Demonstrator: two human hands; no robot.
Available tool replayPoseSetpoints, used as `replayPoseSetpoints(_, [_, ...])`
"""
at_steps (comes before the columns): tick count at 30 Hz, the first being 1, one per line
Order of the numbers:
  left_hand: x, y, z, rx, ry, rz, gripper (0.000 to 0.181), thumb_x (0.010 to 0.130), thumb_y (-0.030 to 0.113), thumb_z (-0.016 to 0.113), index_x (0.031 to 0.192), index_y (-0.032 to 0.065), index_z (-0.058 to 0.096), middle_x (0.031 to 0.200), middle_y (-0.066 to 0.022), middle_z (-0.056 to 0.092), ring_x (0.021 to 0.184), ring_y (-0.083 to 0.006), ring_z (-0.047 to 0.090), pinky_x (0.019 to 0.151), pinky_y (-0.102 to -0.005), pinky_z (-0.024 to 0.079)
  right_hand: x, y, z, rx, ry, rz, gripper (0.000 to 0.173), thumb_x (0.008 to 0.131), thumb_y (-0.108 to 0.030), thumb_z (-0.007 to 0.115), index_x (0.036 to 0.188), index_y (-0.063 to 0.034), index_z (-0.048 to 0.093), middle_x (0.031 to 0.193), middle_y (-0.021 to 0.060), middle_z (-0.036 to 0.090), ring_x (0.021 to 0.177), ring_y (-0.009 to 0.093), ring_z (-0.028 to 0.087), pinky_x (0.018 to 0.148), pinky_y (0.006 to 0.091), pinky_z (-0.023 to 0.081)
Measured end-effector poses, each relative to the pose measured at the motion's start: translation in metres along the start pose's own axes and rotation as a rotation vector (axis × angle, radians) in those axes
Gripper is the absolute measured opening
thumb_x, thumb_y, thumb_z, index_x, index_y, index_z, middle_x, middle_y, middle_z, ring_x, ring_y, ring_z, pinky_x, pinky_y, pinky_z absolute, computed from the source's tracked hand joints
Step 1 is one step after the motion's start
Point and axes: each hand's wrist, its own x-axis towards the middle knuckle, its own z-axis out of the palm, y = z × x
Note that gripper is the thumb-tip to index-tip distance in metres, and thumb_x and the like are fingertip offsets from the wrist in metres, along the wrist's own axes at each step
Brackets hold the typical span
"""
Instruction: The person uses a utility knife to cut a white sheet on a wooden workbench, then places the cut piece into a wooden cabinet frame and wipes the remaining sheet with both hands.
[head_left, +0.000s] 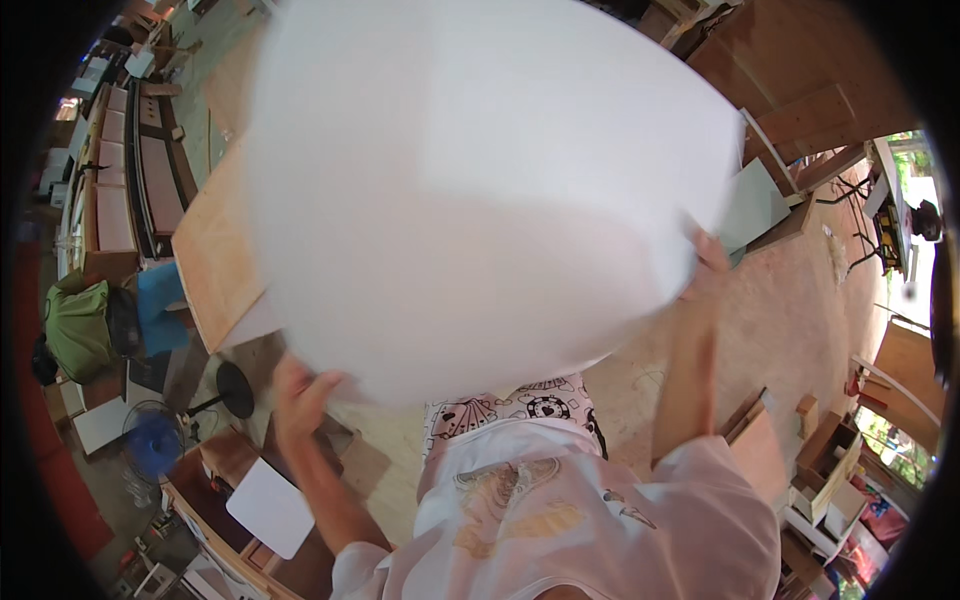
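Observation:
A large white sheet or panel (465, 210) fills the middle of the head view, blurred and raised in front of my body. My left hand (301, 394) grips its near left corner, thumb on the face turned to me. On the right edge my right hand (705, 262) holds the panel, with some of its fingers hidden behind it. Beneath the far left side of the panel shows a plywood board (217, 255), partly covered.
To the left stand a blue fan (154, 442), a green bag (79, 330) and a long wooden frame (112, 202). An open wooden cabinet (217, 495) with a white board (271, 508) sits at lower left. Brown panels (810, 75) lean at upper right; wooden boxes (829, 450) lie at lower right.

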Motion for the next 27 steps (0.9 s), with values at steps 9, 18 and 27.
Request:
replayPoseSetpoints(9, [0.074, -0.235, 0.149, -1.125, -0.434, -0.570, 0.075, 0.100, 0.052, 0.069, 0.146, -0.0065, 0.055, 0.142, -0.0170, 0.065, 0.133, -0.0280, 0.060, 0.115, -0.0435, 0.046, -0.111, 0.028, -0.112, -0.418, 0.564, 0.128, 0.054, 0.096, -0.010, 0.073, 0.146, 0.0029, 0.056, 0.130, 0.0133, 0.068, 0.116, 0.027, 0.067, 0.101, 0.0375, 0.053])
replayPoseSetpoints(18, [0.106, -0.413, 0.160, -1.626, 0.312, -0.537, 0.094, 0.104, 0.068, 0.052, 0.156, -0.0077, 0.038, 0.157, -0.0221, 0.052, 0.148, -0.0347, 0.047, 0.126, -0.0503, 0.034, -0.093, 0.263, -0.075, -0.093, 0.606, 0.227, 0.051, 0.100, -0.010, 0.071, 0.147, -0.0013, 0.053, 0.137, 0.0121, 0.064, 0.122, 0.027, 0.063, 0.102, 0.0407, 0.054])
replayPoseSetpoints(27, [0.229, -0.526, 0.214, -0.843, 0.409, -0.556, 0.030, 0.112, 0.009, 0.055, 0.141, 0.0048, 0.056, 0.134, -0.0088, 0.067, 0.121, -0.0199, 0.066, 0.105, -0.0340, 0.055, -0.071, 0.385, -0.107, 0.196, 0.461, 0.098, 0.056, 0.100, -0.008, 0.063, 0.154, -0.0014, 0.048, 0.144, 0.0113, 0.061, 0.134, 0.027, 0.059, 0.112, 0.0420, 0.050])
